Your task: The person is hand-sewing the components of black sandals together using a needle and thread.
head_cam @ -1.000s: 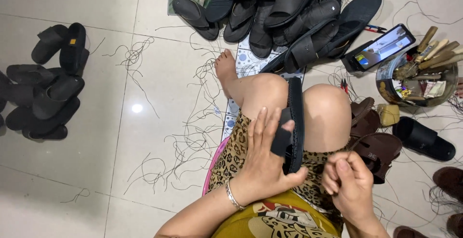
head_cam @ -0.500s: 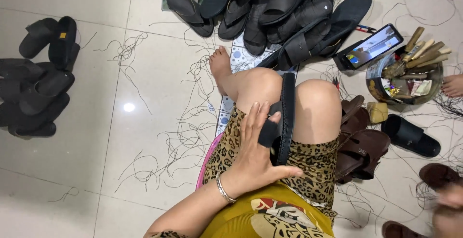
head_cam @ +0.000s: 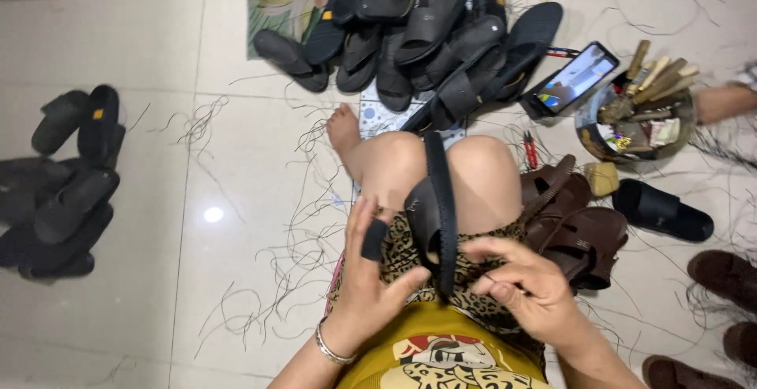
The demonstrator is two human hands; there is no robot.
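A black sandal (head_cam: 443, 207) stands on its edge in my lap, between my bare knees. My left hand (head_cam: 369, 282) lies just left of it with its fingers spread. One finger wears a black guard (head_cam: 374, 240), and the thumb tip reaches the sandal's sole. My right hand (head_cam: 527, 285) is on the sandal's right side. Its thumb and a finger are pinched together, and the forefinger stretches toward the sole. Whatever the pinch holds is too small to see. A bangle (head_cam: 328, 349) circles my left wrist.
A heap of black sandals (head_cam: 426, 38) lies ahead, another pile (head_cam: 67, 180) at the left. Brown sandals (head_cam: 576, 219) rest by my right thigh. A phone (head_cam: 572, 80), a bowl of wooden tools (head_cam: 639, 113) and red pliers (head_cam: 531, 151) are at the right. Loose threads (head_cam: 268, 263) cover the tiles.
My right hand has come back from the lower right to the sandal. My left hand has loosened its wrap around the sandal and spread its fingers.
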